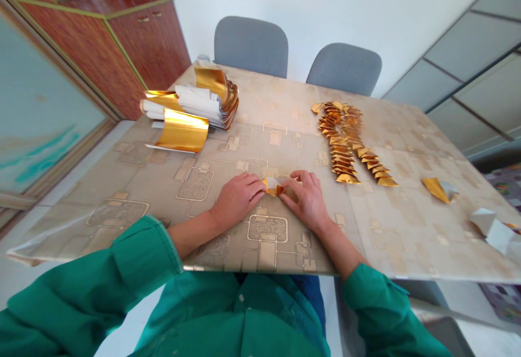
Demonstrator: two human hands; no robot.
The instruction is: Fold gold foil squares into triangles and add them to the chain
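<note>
A small piece of gold foil paper (271, 187), white on one side and partly folded, sits between my hands just above or on the tabletop. My left hand (240, 197) pinches its left end, fingers pressed together. At its right end the thumb and fingertips of my right hand (304, 197) close on the paper. To the right, folded gold paper pieces (340, 140) stand nested in two long rows. Toward the back left lie stacks of curled gold and white paper sheets (203, 102), with a loose gold sheet (183, 132) in front.
The table (228, 151) wears a patterned plastic cover. One folded gold piece (437, 190) and some white paper scraps (492, 229) lie at the right. Two grey chairs (251, 42) stand along the far side. A wooden cabinet (150, 37) is at the back left.
</note>
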